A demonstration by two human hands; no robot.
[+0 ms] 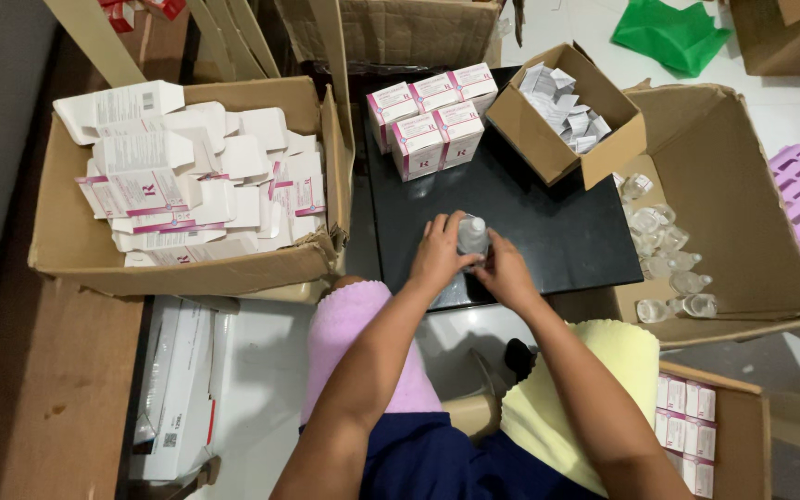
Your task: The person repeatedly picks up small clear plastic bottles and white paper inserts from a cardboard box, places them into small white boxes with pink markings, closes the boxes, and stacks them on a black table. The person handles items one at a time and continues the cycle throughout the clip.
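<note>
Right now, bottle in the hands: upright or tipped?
Upright. The clear bottle stands on the black table, white cap upward, left hand and right hand gripping its sides.

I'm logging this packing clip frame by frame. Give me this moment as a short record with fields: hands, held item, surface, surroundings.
hands: left hand and right hand meet over the black tabletop
held item: small clear bottle, upright, white cap, held in both hands
left of table: large carton of flat white-and-pink box blanks
back of table: five assembled boxes; small carton of folded leaflets
right of table: open carton with loose clear bottles
</note>
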